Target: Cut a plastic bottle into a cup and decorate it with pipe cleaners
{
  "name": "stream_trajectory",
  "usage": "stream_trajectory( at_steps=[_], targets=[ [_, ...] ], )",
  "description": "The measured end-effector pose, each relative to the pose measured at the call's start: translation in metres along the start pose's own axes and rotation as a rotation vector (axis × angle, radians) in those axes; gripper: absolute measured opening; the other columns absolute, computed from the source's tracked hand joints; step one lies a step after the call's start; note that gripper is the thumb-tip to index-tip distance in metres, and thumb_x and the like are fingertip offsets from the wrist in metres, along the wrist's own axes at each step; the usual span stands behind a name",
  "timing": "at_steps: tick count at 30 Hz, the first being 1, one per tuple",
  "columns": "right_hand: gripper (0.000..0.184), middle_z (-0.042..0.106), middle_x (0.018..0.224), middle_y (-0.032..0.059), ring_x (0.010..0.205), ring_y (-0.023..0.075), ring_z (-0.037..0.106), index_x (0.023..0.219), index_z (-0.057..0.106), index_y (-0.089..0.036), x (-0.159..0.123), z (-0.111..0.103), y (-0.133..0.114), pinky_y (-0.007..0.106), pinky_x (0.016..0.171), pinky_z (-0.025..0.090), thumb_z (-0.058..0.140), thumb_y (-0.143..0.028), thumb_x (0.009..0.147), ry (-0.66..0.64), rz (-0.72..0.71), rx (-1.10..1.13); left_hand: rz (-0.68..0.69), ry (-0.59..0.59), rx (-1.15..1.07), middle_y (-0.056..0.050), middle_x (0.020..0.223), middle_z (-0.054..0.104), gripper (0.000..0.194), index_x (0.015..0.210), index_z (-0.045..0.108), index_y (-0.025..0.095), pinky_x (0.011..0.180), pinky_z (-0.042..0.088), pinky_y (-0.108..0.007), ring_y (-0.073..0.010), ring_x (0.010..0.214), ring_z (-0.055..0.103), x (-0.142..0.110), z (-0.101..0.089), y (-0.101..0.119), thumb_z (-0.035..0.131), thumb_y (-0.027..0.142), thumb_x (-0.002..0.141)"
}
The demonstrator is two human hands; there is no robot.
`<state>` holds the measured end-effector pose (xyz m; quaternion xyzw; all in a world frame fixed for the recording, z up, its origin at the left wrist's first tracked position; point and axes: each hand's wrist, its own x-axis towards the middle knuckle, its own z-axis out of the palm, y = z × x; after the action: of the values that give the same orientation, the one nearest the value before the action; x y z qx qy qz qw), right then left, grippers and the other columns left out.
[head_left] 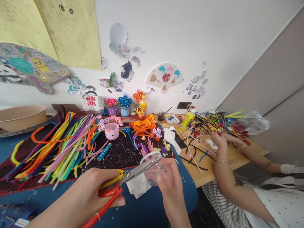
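Note:
My left hand [95,186] grips a pair of scissors [140,168] with red and yellow handles. Their metal blades point right, across the rim of a clear plastic cup [152,177]. That cup is in my right hand [172,186], its fingers wrapped round the side. Whether the blades are cutting the rim, I cannot tell. Pink and purple pipe cleaners [147,147] show just behind the cup. Below it lies a white paper with a faint drawing [137,186]. A pink pot with curled flowers [111,131] stands further back.
Many coloured pipe cleaners [71,145] are heaped at left, orange ones [144,126] at centre. Finished flower pots [125,106] and an orange drink bottle [142,107] line the wall. At right, another person's hand [219,139] works over a wooden table [194,166] strewn with pipe cleaners.

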<state>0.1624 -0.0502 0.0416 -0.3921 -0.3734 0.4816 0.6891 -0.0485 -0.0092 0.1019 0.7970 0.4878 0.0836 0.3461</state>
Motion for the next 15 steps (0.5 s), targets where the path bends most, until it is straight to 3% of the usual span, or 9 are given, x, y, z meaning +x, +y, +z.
stream_trajectory(
  at_steps=[3,6,10,13,15],
  targets=[
    [0.043,0.066,0.093,0.0021,0.083,0.0203,0.069,0.101,0.058,-0.026,0.0,0.002,-0.002,0.036,0.08,0.059,0.081,-0.047,0.073,0.017,0.013,0.009,-0.009,-0.069,-0.035,0.008,0.059,0.03,0.038,0.063,0.048,0.018,0.05,0.018,-0.022,-0.0097,0.058,0.022,0.004,0.003,-0.007,0.064,0.05,0.076],
    [0.044,0.066,0.093,0.0026,0.08,0.0199,0.068,0.101,0.057,-0.025,0.0,0.004,-0.004,0.036,0.075,0.06,0.08,-0.05,0.073,0.043,0.026,0.023,0.045,-0.032,-0.176,0.008,0.058,0.028,0.037,0.063,0.043,0.02,0.048,0.016,-0.023,-0.0092,0.055,0.02,0.006,0.008,-0.017,0.058,0.05,0.077],
    [0.043,0.065,0.09,0.001,0.078,0.0181,0.067,0.097,0.055,-0.024,0.0,0.005,-0.001,0.037,0.075,0.06,0.078,-0.052,0.074,0.066,0.042,0.045,0.115,0.147,-0.241,0.007,0.058,0.038,0.032,0.071,0.046,0.022,0.046,0.023,-0.022,-0.0095,0.052,0.028,0.005,0.016,-0.025,0.049,0.052,0.081],
    [0.044,0.065,0.09,0.0002,0.078,0.0182,0.067,0.097,0.055,-0.025,0.0,0.004,0.003,0.036,0.075,0.06,0.079,-0.052,0.073,0.066,0.024,0.042,0.151,0.335,-0.234,0.003,0.073,0.055,0.029,0.093,0.053,0.023,0.056,0.039,-0.021,-0.0128,0.061,0.046,0.004,0.018,-0.021,0.05,0.049,0.081],
    [0.045,0.066,0.094,0.001,0.079,0.0186,0.069,0.103,0.055,-0.026,-0.001,0.005,0.004,0.035,0.075,0.059,0.078,-0.05,0.074,0.059,0.0,0.003,0.14,0.392,-0.231,0.001,0.082,0.061,0.033,0.103,0.053,0.025,0.062,0.043,-0.022,-0.0144,0.067,0.052,0.003,0.017,-0.015,0.052,0.048,0.08]
  ],
)
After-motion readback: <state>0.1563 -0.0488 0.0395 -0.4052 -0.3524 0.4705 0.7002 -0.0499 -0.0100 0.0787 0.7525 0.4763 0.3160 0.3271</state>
